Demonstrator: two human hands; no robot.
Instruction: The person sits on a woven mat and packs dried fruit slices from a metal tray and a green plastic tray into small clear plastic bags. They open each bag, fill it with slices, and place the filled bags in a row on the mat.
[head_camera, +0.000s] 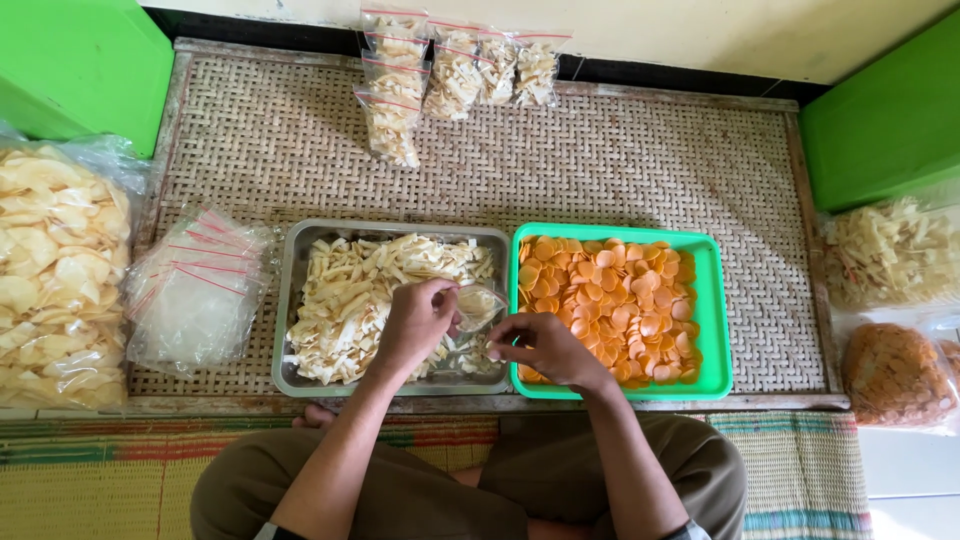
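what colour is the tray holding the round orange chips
Bright green tray, clearest in the head view, beside the metal tray.

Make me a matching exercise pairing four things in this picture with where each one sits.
Things:
1. orange round chips
2. pale strip chips
3. filled small bags
4. empty bags

Places:
A. far edge of the woven mat
B. green tray
C. left of the metal tray
D. metal tray

Pairs: 1-B, 2-D, 3-A, 4-C

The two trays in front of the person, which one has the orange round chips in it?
The green plastic tray, on the right. It holds round orange chips; the metal tray beside it holds pale strips.
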